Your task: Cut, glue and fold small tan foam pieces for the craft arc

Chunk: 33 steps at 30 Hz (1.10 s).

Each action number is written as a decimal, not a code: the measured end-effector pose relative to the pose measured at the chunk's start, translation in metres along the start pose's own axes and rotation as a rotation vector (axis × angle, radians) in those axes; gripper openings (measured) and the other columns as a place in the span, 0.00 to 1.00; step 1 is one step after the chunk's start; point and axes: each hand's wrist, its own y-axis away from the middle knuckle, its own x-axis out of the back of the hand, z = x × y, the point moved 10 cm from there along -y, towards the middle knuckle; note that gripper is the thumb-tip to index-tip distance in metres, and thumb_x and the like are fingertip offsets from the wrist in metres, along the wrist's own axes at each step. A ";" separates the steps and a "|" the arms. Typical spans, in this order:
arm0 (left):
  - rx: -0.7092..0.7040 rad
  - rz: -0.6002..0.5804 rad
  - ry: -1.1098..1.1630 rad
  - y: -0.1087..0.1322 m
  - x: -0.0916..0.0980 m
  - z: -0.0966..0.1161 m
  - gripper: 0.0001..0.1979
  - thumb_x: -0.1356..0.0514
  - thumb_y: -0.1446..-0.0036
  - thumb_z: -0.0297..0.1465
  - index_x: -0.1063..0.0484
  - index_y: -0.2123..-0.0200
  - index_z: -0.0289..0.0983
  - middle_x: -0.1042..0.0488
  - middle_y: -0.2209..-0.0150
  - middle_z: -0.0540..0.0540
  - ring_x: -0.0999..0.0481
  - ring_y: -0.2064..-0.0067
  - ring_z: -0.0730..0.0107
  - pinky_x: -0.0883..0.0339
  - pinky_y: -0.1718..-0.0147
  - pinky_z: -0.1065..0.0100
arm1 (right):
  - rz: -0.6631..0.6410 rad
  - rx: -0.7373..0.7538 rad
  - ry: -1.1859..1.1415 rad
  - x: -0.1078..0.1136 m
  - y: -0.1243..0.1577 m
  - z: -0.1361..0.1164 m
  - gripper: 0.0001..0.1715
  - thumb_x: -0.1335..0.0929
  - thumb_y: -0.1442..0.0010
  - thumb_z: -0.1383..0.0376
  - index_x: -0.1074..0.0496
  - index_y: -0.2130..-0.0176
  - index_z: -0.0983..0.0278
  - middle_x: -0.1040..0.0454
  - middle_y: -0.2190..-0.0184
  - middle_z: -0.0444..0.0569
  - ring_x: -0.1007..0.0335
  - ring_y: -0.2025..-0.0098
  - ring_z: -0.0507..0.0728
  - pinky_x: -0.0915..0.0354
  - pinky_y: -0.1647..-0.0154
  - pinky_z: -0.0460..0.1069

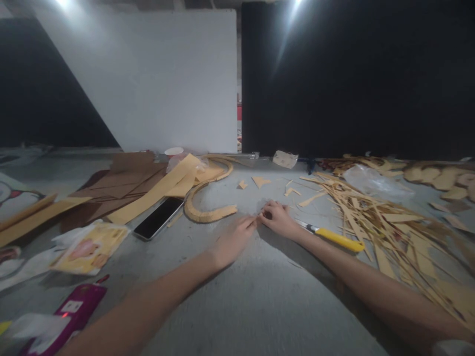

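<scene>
My left hand (pixel 234 240) and my right hand (pixel 281 220) meet above the middle of the grey table (pixel 237 306). Both have their fingers pinched together, fingertips nearly touching. Whatever lies between them is too small and hidden to name. Just beyond my left hand lies a curved tan strip (pixel 193 210), bent in an S-like shape with a ridged edge. Small tan scraps (pixel 261 182) are scattered past my fingers. A yellow-handled utility knife (pixel 337 239) rests beside my right forearm, its blade end pointing toward my right hand.
Thin tan offcuts (pixel 393 222) are heaped at the right, with a clear plastic bag (pixel 374 182) behind. At the left lie a phone (pixel 159 218), brown sheets (pixel 122 180), tan strips (pixel 163 190), a yellow tissue pack (pixel 91 248) and a purple device (pixel 79 306). Upright panels (pixel 356 79) stand behind.
</scene>
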 end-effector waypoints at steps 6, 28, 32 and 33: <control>-0.005 0.009 0.031 0.003 -0.003 -0.002 0.23 0.49 0.34 0.15 0.25 0.42 0.34 0.22 0.42 0.35 0.23 0.38 0.54 0.28 0.36 0.48 | 0.002 0.246 -0.060 0.009 0.008 -0.021 0.11 0.29 0.29 0.65 0.17 0.63 0.60 0.22 0.67 0.47 0.29 0.65 0.56 0.44 0.54 0.54; -0.002 -0.025 0.006 0.001 -0.004 0.001 0.25 0.51 0.34 0.14 0.26 0.41 0.34 0.23 0.42 0.36 0.24 0.39 0.54 0.28 0.39 0.51 | -0.188 0.687 0.413 0.006 0.033 -0.073 0.13 0.35 0.29 0.72 0.23 0.64 0.65 0.25 0.70 0.49 0.35 0.64 0.57 0.53 0.53 0.56; -0.017 -0.025 0.019 0.000 -0.003 0.000 0.25 0.50 0.34 0.15 0.28 0.39 0.35 0.24 0.39 0.36 0.26 0.35 0.55 0.32 0.35 0.52 | -0.212 0.715 0.396 0.008 0.034 -0.077 0.13 0.35 0.33 0.73 0.24 0.67 0.65 0.23 0.70 0.49 0.35 0.65 0.57 0.53 0.52 0.56; -0.020 -0.028 0.019 0.000 -0.003 0.000 0.25 0.50 0.34 0.15 0.28 0.39 0.35 0.24 0.39 0.37 0.27 0.35 0.55 0.32 0.34 0.52 | -0.216 0.720 0.389 0.008 0.034 -0.078 0.13 0.35 0.33 0.73 0.24 0.67 0.64 0.23 0.70 0.49 0.35 0.65 0.57 0.53 0.52 0.56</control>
